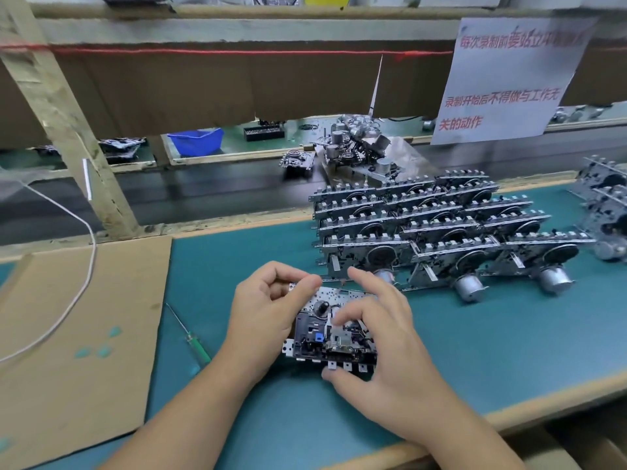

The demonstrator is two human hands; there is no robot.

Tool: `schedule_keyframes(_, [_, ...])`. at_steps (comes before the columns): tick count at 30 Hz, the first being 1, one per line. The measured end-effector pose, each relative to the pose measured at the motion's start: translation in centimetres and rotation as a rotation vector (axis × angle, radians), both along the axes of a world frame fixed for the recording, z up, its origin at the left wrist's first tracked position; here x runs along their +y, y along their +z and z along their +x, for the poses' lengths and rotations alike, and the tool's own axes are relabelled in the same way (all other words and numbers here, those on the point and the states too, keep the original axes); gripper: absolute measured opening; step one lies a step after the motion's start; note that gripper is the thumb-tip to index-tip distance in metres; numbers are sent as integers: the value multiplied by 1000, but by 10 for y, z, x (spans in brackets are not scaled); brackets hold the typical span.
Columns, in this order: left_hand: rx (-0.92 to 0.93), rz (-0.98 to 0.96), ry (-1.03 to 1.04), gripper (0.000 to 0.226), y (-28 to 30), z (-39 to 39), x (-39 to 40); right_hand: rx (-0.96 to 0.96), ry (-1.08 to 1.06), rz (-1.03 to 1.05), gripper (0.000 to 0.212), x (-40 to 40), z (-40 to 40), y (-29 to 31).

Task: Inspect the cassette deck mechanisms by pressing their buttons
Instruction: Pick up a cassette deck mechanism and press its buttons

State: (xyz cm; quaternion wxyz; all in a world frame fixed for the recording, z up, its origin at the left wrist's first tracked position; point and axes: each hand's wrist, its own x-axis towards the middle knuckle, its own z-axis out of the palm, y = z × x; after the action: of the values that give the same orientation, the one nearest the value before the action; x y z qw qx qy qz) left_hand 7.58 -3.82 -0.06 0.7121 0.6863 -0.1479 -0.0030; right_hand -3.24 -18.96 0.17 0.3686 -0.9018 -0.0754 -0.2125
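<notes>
A cassette deck mechanism (315, 337), metal and black plastic with a row of buttons along its near edge, lies between both hands above the green bench mat (492, 351). My left hand (264, 310) grips its left side, fingers curled over the far left corner. My right hand (383, 337) holds the right side: the thumb presses against the buttons at the near edge and the fingers curl over the top of the mechanism.
Several rows of standing cassette mechanisms (441, 228) fill the mat behind, with more at the right edge (607, 212). A green-handled screwdriver (193, 340) lies to the left beside a cardboard sheet (78, 334). A conveyor belt (210, 191) carries a loose mechanism (297, 161) and a pile of mechanisms (359, 144).
</notes>
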Motion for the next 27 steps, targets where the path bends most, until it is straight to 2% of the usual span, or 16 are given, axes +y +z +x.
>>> schedule_keyframes(3, [5, 20, 1, 25, 0, -2, 1, 41, -12, -85, 83, 1, 2, 0])
schedule_keyframes(5, [-9, 40, -4, 13, 0, -4, 1, 6, -39, -82, 91, 1, 4, 0])
schedule_keyframes(10, [-116, 112, 8, 3, 1, -8, 0, -27, -88, -40, 94, 1, 3, -4])
schedule_keyframes(14, [-84, 96, 4, 22, 1, -7, -1, -2, -69, -40, 94, 0, 3, -2])
schedule_keyframes(18, [-36, 56, 0, 31, -1, -4, 1, 35, -42, -107, 109, -4, 1, -3])
schedule_keyframes(23, [-87, 73, 17, 26, -1, -4, 4, 107, 2, -49, 110, -17, 1, 1])
schedule_keyframes(27, [-133, 74, 10, 15, 0, -10, 1, 88, -20, 2, 98, -17, 0, 1])
